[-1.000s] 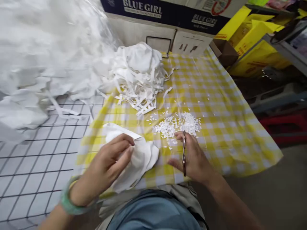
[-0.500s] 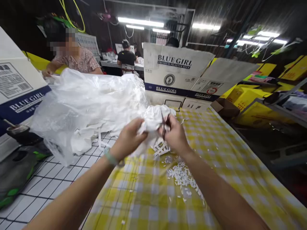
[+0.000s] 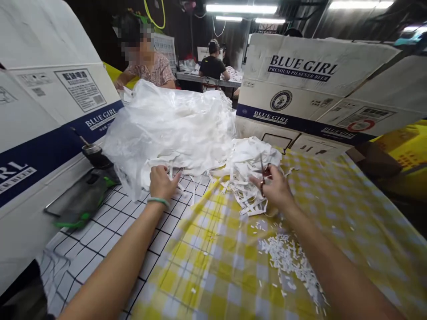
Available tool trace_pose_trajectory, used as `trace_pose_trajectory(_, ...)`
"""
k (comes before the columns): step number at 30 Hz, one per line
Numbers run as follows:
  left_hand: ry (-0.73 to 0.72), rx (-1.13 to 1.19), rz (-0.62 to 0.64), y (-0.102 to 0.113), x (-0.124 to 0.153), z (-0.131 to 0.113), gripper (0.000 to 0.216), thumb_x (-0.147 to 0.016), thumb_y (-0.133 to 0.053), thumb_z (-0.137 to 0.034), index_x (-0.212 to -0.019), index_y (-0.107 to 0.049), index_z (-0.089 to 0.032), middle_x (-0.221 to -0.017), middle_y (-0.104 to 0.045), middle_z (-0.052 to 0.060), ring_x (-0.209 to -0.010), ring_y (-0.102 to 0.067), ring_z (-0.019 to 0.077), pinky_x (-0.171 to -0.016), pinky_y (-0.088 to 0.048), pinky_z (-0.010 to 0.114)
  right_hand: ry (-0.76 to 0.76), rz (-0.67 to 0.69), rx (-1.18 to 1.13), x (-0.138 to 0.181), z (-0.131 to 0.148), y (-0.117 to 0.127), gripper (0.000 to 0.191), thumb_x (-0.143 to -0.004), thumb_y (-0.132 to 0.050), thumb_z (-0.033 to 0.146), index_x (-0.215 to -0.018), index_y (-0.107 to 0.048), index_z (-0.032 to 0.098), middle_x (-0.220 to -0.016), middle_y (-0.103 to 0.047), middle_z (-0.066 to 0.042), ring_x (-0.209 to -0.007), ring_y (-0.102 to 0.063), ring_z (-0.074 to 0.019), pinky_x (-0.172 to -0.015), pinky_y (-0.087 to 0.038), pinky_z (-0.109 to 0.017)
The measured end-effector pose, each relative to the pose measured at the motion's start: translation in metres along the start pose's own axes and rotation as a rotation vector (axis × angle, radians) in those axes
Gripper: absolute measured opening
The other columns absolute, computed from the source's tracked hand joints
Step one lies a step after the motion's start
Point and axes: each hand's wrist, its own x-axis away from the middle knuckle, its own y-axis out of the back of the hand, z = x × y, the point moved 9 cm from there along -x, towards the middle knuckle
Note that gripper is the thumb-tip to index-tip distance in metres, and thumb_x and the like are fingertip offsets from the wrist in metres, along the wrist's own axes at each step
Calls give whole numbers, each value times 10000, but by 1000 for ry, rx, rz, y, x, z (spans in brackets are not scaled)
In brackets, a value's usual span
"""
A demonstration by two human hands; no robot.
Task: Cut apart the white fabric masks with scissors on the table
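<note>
My left hand (image 3: 161, 181) reaches into the edge of a clear plastic bag (image 3: 167, 124) full of white fabric pieces, its fingers curled among the white straps there. My right hand (image 3: 275, 189) is closed on a small pair of scissors (image 3: 263, 178) and hovers at a heap of white fabric pieces with straps (image 3: 248, 171) on the yellow checked tablecloth (image 3: 333, 209). A scatter of tiny white offcuts (image 3: 288, 262) lies on the cloth under my right forearm.
Blue Girl cardboard boxes stand at the left (image 3: 40, 133) and at the back right (image 3: 313, 93). A dark pot (image 3: 95, 155) and a green-edged tray (image 3: 78, 200) sit on the white grid surface at left. A person (image 3: 143, 58) works behind the bag; others sit further back.
The white piece I held in both hands has been dropped on the heap. My left hand moved left to the plastic bag; my right hand still grips the scissors. The view has lifted.
</note>
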Motion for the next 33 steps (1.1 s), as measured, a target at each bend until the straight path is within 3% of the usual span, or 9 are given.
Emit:
trace_pose_trajectory(2,48,-55,23,7,-18,25,359,-940,-593,-340,-1251,-569,-160,-1258,-600,104,-1075,-624,234,-898,-549,450,34,121,-76,16,18,-32,387,-717,-704,507,-919,-554,213,-880,-606,-36,-814,-549,-201,-737,-443,-335)
trace_pose_trajectory(5,29,-89,74,0,-18,25,333,-945,-587,-333,-1231,-584,-162,-1241,-611,103,-1057,-631,223,-892,-554,435,40,302,-239,37,48,-82,368,-697,-732,482,-878,-555,214,-799,-590,6,-723,-528,-158,-674,-441,-295)
trace_pose_trajectory(10,35,-102,77,-8,10,19,334,-945,-586,-334,-1230,-583,-159,-1237,-613,103,-1051,-633,222,-887,-556,434,-308,581,-664,82,62,-153,435,-625,-800,486,-836,-534,215,-606,-497,72,-536,-430,-100,-501,-350,-230)
trace_pose_trajectory(18,72,-84,96,1,-24,26,354,-940,-594,-340,-1246,-573,-162,-1248,-607,102,-1063,-630,227,-890,-554,440,-389,610,-791,107,73,-157,444,-582,-855,434,-809,-549,206,-594,-511,78,-492,-415,-76,-456,-328,-212)
trace_pose_trajectory(21,-28,-3,127,4,23,-5,184,-942,-569,-258,-1032,-638,-113,-1068,-646,100,-959,-631,207,-852,-545,398,-461,547,-883,104,62,-153,462,-523,-892,387,-741,-535,193,-671,-569,47,-575,-501,-86,-539,-418,-224)
trace_pose_trajectory(23,-127,85,201,5,75,-35,154,-921,-535,-178,-796,-609,-125,-860,-625,65,-820,-603,173,-778,-527,329,-503,530,-933,105,61,-157,467,-543,-868,422,-741,-510,196,-711,-585,36,-623,-546,-96,-592,-459,-233)
trace_pose_trajectory(27,-317,323,406,6,182,-90,215,-902,-508,-186,-688,-515,-172,-755,-559,8,-706,-539,121,-657,-465,236,-586,554,-1029,124,68,-162,406,-591,-802,377,-763,-476,205,-619,-545,68,-543,-539,-86,-538,-438,-212)
trace_pose_trajectory(30,-256,602,518,5,220,-96,205,-916,-493,-208,-717,-530,-172,-769,-545,22,-725,-522,136,-672,-438,257,-635,529,-1049,148,65,-146,360,-601,-774,300,-789,-479,213,-548,-510,98,-474,-518,-80,-503,-425,-202)
trace_pose_trajectory(33,-36,782,537,2,222,-77,197,-928,-504,-261,-806,-625,-167,-925,-587,64,-928,-560,185,-839,-445,293,-613,420,-986,171,56,-115,340,-616,-796,274,-769,-501,205,-614,-537,84,-537,-572,-90,-564,-477,-215)
